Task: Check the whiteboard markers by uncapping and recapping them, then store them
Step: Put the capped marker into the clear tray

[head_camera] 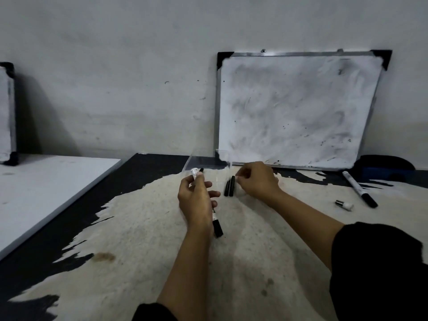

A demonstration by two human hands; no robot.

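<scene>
Hands first: the left hand (pixel 196 200) is wrapped round a whiteboard marker (pixel 203 200), fingers curled about the white barrel, bare black tip poking out past the thumb at the top and a black cap or end showing below the heel of the palm. So this one looks uncapped and mid-check. The right hand (pixel 257 181) is curled too, fingertips pinching something small near the clear plastic pouch (pixel 208 167); it may be the pouch's edge or a cap, and I can't tell which from here.

Just left of those right fingers lie two black pieces (pixel 229 186) side by side on the bench (pixel 139 239), touching each other; caps or slim markers, hard to say.

On handling: these markers should be light, stiff plastic tubes, smooth enough to roll if set down carelessly on the worn surface. Best hold, I'd judge, is mid-barrel, as the left hand has it, with the cap taken between thumb and forefinger and pushed straight on. The pouch is thin, floppy and nearly invisible, so it will want one hand holding its mouth open.

Further out to the right, another marker (pixel 360 189) lies capped on the bench, well apart from the hands, with a small white-and-silver cap-like piece (pixel 345 205) just beside it. Behind that sits a dark eraser (pixel 384 167), and a smudged whiteboard (pixel 296 110) leans against the wall. A white board (pixel 46 193) lies flat at far left.
</scene>
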